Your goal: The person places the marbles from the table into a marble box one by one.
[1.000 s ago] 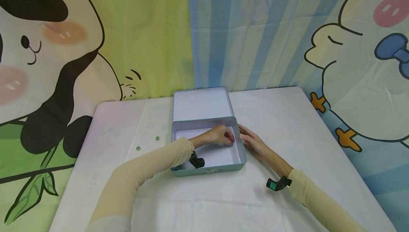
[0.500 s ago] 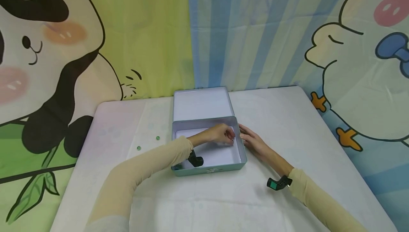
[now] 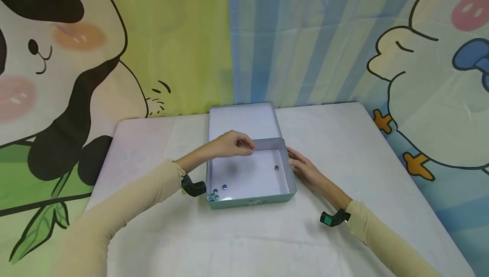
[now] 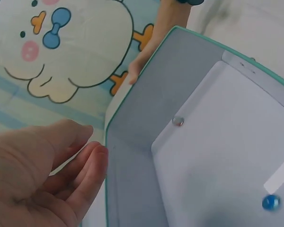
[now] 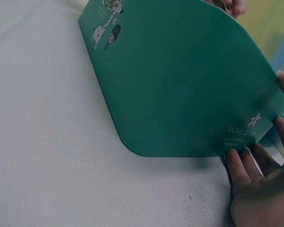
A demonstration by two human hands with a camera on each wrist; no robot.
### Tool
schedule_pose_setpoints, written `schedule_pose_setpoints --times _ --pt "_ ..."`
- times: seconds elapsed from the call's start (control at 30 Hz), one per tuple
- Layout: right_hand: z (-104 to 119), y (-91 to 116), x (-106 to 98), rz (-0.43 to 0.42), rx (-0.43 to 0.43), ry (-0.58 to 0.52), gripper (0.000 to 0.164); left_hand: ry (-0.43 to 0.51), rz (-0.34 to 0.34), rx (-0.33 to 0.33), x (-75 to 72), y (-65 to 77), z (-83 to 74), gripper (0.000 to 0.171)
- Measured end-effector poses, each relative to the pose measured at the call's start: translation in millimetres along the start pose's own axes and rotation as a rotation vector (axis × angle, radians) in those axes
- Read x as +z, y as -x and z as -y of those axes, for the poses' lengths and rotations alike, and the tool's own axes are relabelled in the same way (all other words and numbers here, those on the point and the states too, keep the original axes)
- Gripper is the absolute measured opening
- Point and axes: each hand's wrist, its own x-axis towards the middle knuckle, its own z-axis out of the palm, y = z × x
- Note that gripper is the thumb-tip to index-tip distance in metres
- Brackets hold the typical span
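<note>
A green tin box (image 3: 271,201) with a pale interior stands on the table, its hinged lid (image 3: 242,118) laid back behind it. One clear, brownish glass marble (image 3: 276,167) lies near the inner right wall. Several blue and green marbles (image 3: 224,187) are grouped at the front left corner inside. My left hand (image 3: 230,144) hovers over the back left of the box, fingers loosely bent, with nothing between thumb and fingertips (image 4: 100,150) in the left wrist view. Against the box's right outer wall rests my right hand (image 3: 303,169), its extended fingers (image 5: 237,165) touching the green side.
A white cloth covers the table (image 3: 244,243). Behind it hangs a curtain (image 3: 183,48) printed with a panda and a white bird. A black wrist camera (image 3: 193,186) sits on the left wrist, beside the box's left wall.
My left hand has left the right side of the box and moved up and left, uncovering the clear marble there. My right hand stays at the wall. The left arm now covers the two green marbles' spots.
</note>
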Motion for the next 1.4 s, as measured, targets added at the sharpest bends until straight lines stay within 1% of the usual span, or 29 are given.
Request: schedule_pose_setpoints --times 0.13,0.27,0.43,0.6,0.7,0.77,0.83,0.9,1.0,1.1,1.13,1.17,1.27,1.33,1.37,1.4 --pt "0.5 0.3 0.5 -0.003 0.007 -0.001 0.066 -0.007 -0.049 -0.035 -16.9 22.2 4.1 0.018" --pt "0.5 0.6 1.3 -0.001 0.006 -0.006 0.065 -0.017 -0.084 -0.055 -28.5 41.1 7.9 0.018" --pt "-1.0 0.6 0.7 0.002 -0.003 0.003 0.064 -0.019 -0.108 -0.077 -37.1 58.6 14.5 0.018" --pt "-3.5 -1.1 1.9 0.004 0.003 0.001 0.065 -0.017 -0.117 -0.143 -41.3 77.2 25.0 0.02" --pt "-3.6 -1.5 3.2 0.004 0.011 -0.006 0.065 -0.02 -0.121 -0.184 -45.2 90.5 36.7 0.022" --pt "-2.8 -1.3 3.5 -0.003 0.02 -0.012 0.065 -0.028 -0.139 -0.208 -48.9 100.2 48.3 0.025" --pt "-1.3 -0.9 2.7 -0.015 0.025 -0.008 0.065 -0.022 -0.174 -0.24 -52.7 111.0 63.7 0.028" --pt "0.7 -0.8 1.9 -0.024 0.024 -0.007 0.066 -0.012 -0.22 -0.291 -55.7 123.6 80.9 0.032" --pt "3.5 -0.7 1.4 -0.026 0.016 -0.005 0.067 -0.047 -0.285 -0.372 -58.2 145.4 106.7 0.031" --pt "5.0 -0.4 1.3 -0.02 0.016 -0.006 0.067 -0.105 -0.327 -0.433 -57.6 166.6 125.8 0.029" --pt "4.9 -0.1 1.0 -0.018 0.013 -0.001 0.067 -0.121 -0.341 -0.443 -56.7 172.8 130.4 0.029" --pt "4.7 0.0 1.0 -0.019 0.016 0.001 0.067 -0.117 -0.356 -0.451 -55.4 178.7 133.9 0.03" --pt "4.1 0.4 1.3 -0.017 0.018 0.013 0.067 -0.08 -0.394 -0.463 -50.3 192.8 141.7 0.033" --pt "3.1 0.4 1.5 -0.02 0.019 0.018 0.066 -0.054 -0.404 -0.454 -45.9 198.9 144.6 0.035" --pt "2.7 0.2 1.7 -0.023 0.022 0.014 0.066 -0.042 -0.409 -0.461 -43.5 201.1 146.0 0.035" --pt "2.2 0.1 1.8 -0.022 0.021 0.013 0.066 -0.046 -0.407 -0.461 -41.2 202.6 147.3 0.034"
